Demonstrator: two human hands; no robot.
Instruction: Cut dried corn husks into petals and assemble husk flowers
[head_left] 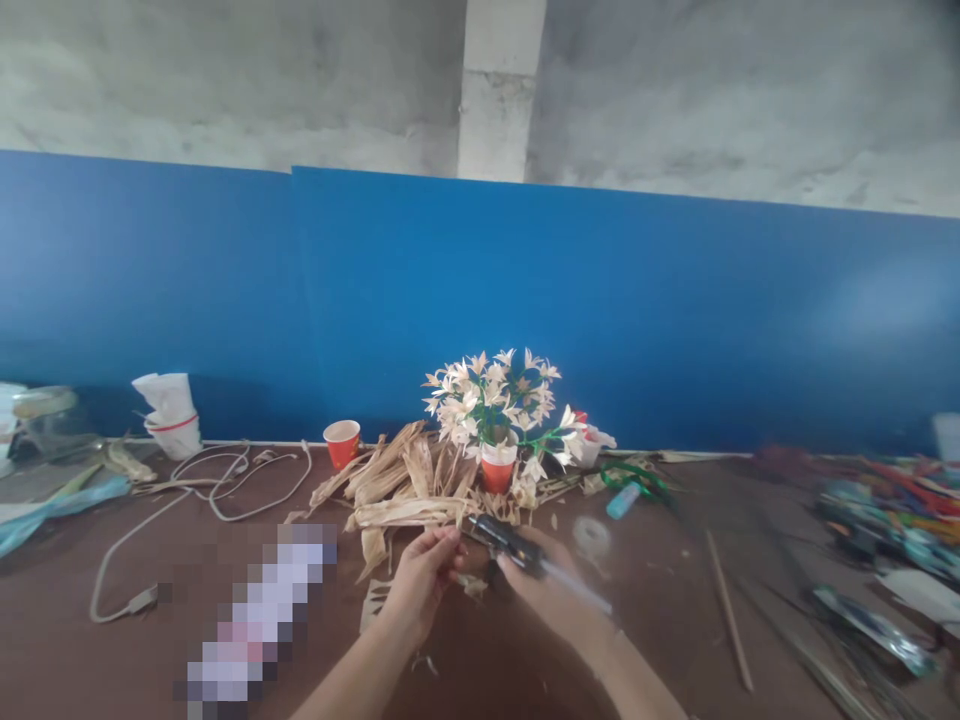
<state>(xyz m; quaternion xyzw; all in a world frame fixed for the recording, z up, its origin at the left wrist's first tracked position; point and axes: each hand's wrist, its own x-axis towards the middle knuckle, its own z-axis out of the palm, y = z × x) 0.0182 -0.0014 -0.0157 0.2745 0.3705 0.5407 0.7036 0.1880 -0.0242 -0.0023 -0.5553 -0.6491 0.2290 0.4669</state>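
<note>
My right hand [547, 585] is wrapped around a black hot glue gun [510, 545], a pale glue stick [577, 587] jutting from its back end. The gun's nozzle points left, close to the fingertips of my left hand [426, 580]. Those fingers are pinched on a small pale strip [460, 516] that looks like dried corn husk. Just beyond both hands lies a pile of dried corn husks [412, 475]. Behind it stands a red and white paper cup [498, 470] holding white flowers [487, 390] on green stems. Cut husk scraps [375, 603] lie beside my left wrist.
Another red paper cup [343, 445] stands left of the pile. A white cable [112, 555] loops across the left side. Clear tape [592, 538], a light-blue bottle [623, 501] and a thin stick [727, 610] lie right. Colourful clutter [885, 510] covers the far right, before a blue partition [480, 280].
</note>
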